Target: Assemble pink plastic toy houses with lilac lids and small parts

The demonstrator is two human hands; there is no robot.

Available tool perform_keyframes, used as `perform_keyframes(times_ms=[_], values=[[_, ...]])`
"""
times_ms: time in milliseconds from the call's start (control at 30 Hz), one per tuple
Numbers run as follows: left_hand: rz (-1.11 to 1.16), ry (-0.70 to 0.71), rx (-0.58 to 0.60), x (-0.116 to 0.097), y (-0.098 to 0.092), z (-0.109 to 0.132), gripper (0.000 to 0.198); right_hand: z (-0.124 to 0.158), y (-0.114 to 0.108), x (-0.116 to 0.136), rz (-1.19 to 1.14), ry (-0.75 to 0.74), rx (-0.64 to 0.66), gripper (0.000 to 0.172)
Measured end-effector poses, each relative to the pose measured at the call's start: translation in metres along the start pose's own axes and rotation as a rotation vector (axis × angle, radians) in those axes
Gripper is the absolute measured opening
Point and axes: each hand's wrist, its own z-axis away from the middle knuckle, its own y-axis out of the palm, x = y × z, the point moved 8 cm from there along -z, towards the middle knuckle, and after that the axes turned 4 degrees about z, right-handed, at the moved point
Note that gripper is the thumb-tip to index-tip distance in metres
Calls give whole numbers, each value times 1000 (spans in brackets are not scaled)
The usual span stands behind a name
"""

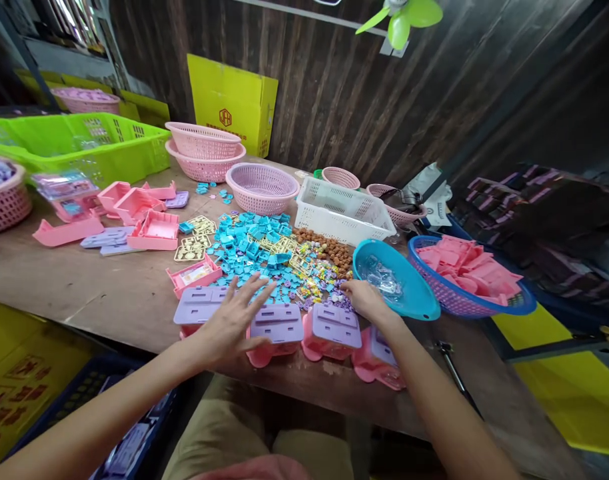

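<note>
My left hand, fingers spread and holding nothing, hovers over a row of several pink toy boxes with lilac lids. Its thumb is by one lilac lid; another lid lies partly behind the hand. My right hand reaches into small purple pieces at the pile's right edge. Its fingertips are pinched together, and what they hold is too small to make out. Beyond both hands spreads a heap of blue plastic parts, with cream frames, yellow bits and brown pieces alongside.
A teal scoop-shaped basin with clear packets sits beside my right hand. Behind it are a white basket and a blue-rimmed basket of pink parts. Pink trays, a lilac basket and a green crate stand left and back.
</note>
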Motion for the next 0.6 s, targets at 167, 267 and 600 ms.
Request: perform_keyframes(times_ms=[167, 267, 600], values=[[8, -104, -144, 64, -26, 63, 82, -42, 36, 10, 21, -200, 147, 24], [65, -185, -122, 95, -17, 88, 71, -45, 44, 12, 29, -242, 155, 22], [614, -421, -234, 118, -10, 76, 46, -44, 47, 11, 7, -261, 71, 13]])
